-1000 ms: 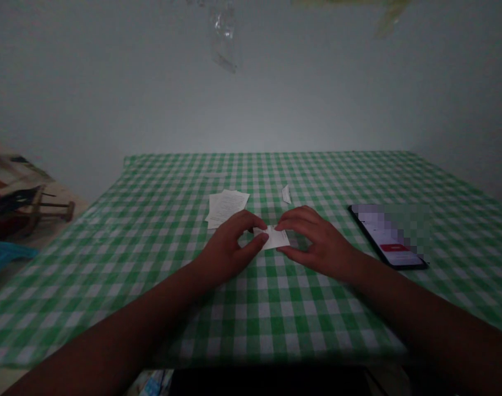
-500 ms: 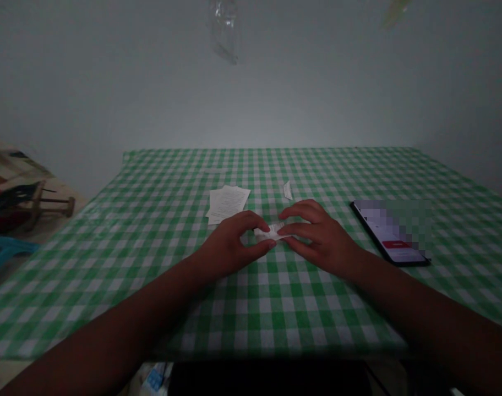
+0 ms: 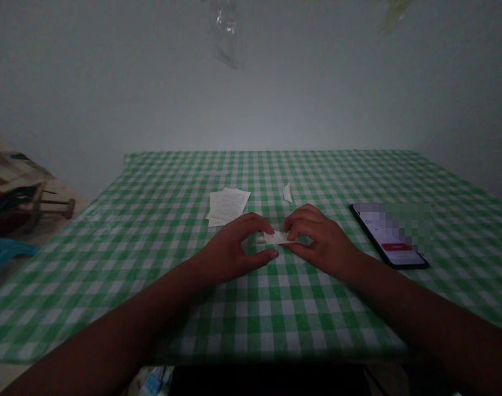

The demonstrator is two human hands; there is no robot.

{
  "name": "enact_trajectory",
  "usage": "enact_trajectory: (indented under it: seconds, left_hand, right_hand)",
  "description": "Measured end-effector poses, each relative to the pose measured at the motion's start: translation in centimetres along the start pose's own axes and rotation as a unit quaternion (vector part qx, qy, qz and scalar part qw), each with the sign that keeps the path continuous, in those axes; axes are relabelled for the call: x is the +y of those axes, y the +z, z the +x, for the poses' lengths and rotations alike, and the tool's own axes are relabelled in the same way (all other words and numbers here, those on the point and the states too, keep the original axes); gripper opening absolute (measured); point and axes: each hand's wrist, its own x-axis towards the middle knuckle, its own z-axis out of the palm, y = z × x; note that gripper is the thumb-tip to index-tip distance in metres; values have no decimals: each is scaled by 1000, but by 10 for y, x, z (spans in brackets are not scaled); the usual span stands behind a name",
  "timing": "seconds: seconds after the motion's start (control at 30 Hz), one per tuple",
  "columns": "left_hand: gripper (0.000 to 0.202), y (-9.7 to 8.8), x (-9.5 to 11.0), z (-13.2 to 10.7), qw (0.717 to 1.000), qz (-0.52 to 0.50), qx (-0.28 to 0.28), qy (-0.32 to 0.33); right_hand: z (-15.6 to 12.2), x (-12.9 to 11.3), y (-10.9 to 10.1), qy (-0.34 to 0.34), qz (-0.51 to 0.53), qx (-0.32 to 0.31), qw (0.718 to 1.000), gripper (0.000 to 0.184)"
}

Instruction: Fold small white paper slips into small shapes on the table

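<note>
A pale wall [image 3: 251, 104] stands beyond the paper slip [image 3: 278, 238]; the green-checked surface [image 3: 304, 308] lies beneath it. The left hand [image 3: 230, 247] spreads its grip, index finger touching the slip, thumb now off it; the right hand [image 3: 325, 239] pinches its right end. A phone [image 3: 389, 237] lies right of the slip, which looks narrower than a second ago.

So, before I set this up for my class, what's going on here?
A person is handling a small white paper at a table with a green checked cloth. The left hand touches it with the index finger, thumb apart on the near side; the right hand holds its right end. Beyond the hands lie some printed sheets, to the left, and another small slip. A phone lies to the right.
</note>
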Motion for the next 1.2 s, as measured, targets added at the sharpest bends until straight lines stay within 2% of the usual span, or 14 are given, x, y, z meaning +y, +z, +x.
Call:
enact_trajectory:
  seconds: [0.17, 0.3, 0.47, 0.6, 0.67, 0.73, 0.8, 0.9, 1.03, 1.1, 1.13, 1.2]
  left_hand:
    - [12, 0, -4, 2, 999, 18, 23, -44]
    - [14, 0, -11, 4, 994, 44, 34, -94]
    - [21, -1, -19, 3, 994, 79, 23, -78]
    - [33, 3, -19, 3, 983, 166, 37, -66]
    - [28, 7, -13, 3, 972, 223, 50, -54]
    - [23, 13, -7, 3, 968, 247, 19, -30]
    - [19, 17, -2, 2, 966, 255, -47, -7]
    - [18, 21, -3, 0, 959, 267, -92, -7]
    - [24, 21, -9, -2, 954, 278, -110, -27]
    - [28, 20, -11, -3, 953, 282, -108, -29]
    - [28, 20, -11, -2, 952, 284, -107, -30]
    - [26, 20, -11, -2, 951, 286, -112, -30]
  right_hand:
    - [-1, 1, 3, 54, 56, -12, 997, 18]
    - [0, 2, 3, 132, 151, -26, 979, 20]
    - [1, 6, 3, 272, 231, -40, 933, 23]
    - [1, 10, 9, 347, 262, -6, 901, 13]
    - [0, 9, 13, 376, 247, 14, 893, 23]
    - [0, 8, 17, 397, 216, 20, 892, 30]
    - [-1, 7, 20, 391, 200, 20, 898, 23]
    - [-3, 7, 24, 357, 207, 8, 911, 10]
    - [-5, 7, 20, 338, 219, -41, 914, 17]
    - [-4, 4, 14, 308, 227, -79, 921, 23]
    - [-4, 2, 10, 282, 214, -100, 930, 26]
    - [-2, -2, 4, 217, 118, -133, 960, 26]
